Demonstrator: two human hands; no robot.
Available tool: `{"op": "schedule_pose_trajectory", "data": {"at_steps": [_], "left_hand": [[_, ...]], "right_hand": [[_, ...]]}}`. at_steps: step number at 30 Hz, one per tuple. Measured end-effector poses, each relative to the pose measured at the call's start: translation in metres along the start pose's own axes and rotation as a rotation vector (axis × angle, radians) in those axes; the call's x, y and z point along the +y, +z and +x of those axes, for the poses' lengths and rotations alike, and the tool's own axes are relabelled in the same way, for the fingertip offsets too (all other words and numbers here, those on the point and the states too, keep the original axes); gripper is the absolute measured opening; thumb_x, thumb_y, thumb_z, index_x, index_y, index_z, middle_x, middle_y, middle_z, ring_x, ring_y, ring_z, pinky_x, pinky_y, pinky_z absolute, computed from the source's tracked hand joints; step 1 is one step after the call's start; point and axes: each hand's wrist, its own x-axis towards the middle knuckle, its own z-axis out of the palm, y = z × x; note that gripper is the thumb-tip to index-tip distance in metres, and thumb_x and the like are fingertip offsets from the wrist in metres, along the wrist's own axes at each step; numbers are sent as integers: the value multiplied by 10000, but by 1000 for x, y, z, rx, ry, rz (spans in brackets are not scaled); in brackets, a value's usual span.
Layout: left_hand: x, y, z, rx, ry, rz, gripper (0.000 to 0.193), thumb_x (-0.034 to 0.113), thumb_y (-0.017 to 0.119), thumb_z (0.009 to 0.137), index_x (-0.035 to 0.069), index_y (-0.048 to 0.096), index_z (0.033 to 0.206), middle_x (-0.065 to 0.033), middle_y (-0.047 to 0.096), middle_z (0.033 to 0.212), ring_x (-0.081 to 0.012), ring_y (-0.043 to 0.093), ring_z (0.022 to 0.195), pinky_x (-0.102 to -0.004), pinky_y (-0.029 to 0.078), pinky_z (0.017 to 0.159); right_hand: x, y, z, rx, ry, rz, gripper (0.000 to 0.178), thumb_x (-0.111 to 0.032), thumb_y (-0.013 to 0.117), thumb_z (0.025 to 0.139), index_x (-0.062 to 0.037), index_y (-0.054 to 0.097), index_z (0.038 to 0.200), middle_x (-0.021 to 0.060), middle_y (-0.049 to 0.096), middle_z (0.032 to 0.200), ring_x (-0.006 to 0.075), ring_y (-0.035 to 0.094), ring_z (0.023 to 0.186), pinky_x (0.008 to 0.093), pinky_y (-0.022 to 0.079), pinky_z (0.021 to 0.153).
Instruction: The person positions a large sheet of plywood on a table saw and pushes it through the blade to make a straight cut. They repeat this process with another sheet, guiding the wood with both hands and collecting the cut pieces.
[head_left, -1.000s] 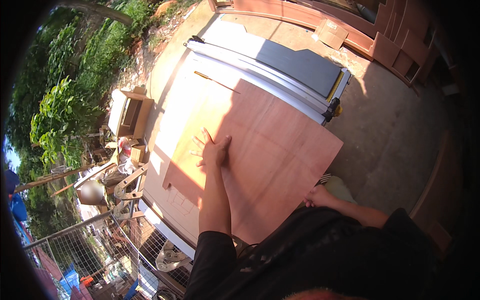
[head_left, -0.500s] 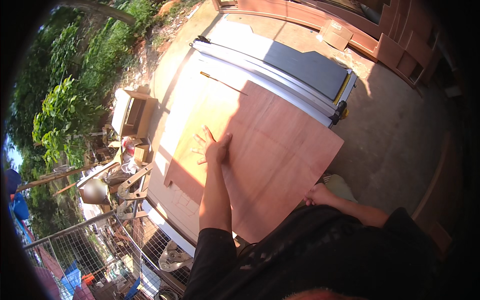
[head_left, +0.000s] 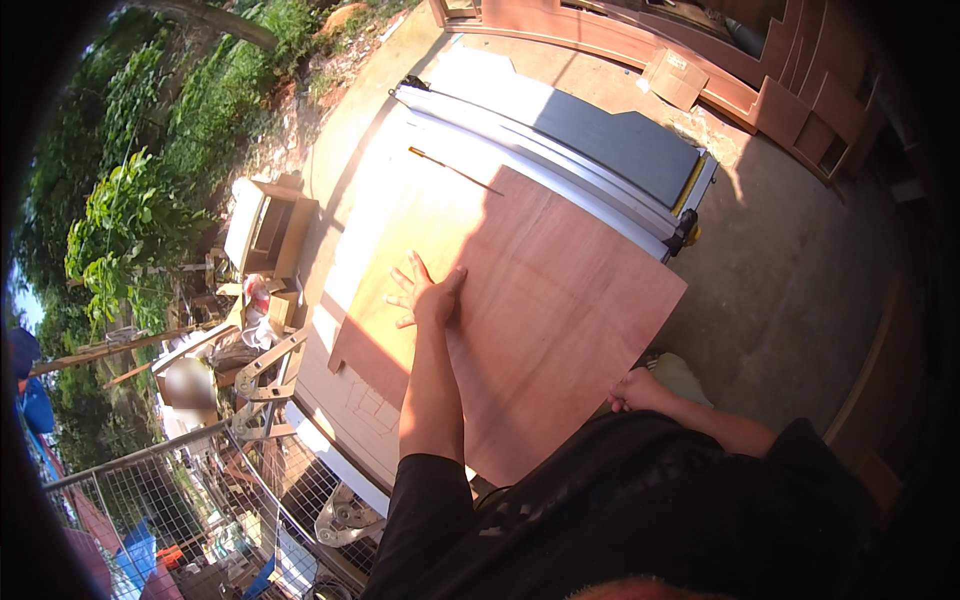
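A large reddish-brown plywood sheet lies flat across a worktable in front of me, partly in sun and partly in shade. My left hand is open on it, palm down with fingers spread. At the sheet's near right edge, my right hand has its fingers curled closed around the edge; their undersides are hidden. Along the far side of the sheet runs a long silver metal rail with a black fitting at each end. A slim yellow-and-dark pencil-like stick rests near the sheet's far left side.
Beyond the rail is a grey flat surface. Brown wooden frames and a small cardboard box stand behind it. Leftward are a wooden box, scrap wood and a wire mesh fence. Pale board shows beside the sheet.
The view has shifted slightly, so the rail and stick appear a little farther right and lower. Both hands keep their places on the plywood sheet.
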Motion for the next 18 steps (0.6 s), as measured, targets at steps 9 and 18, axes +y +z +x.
{"op": "schedule_pose_trajectory", "data": {"at_steps": [9,18], "left_hand": [[-1,-3,5,-8,6,-5,1155,636,771,727,390,84,1622,-79,-107,1705,-492,-118,1522,-810,35,1095],[0,-7,6,12,25,2,1151,638,763,724,382,92,1624,-90,-79,1707,-499,-105,1522,-812,37,1090]], "right_hand": [[-5,5,4,8,-9,-3,266,-189,638,961,18,725,819,76,701,665,128,605,529,291,480,513],[-19,8,1,19,1,5,241,-148,631,974,27,706,826,84,688,662,136,612,539,287,479,513]]}}
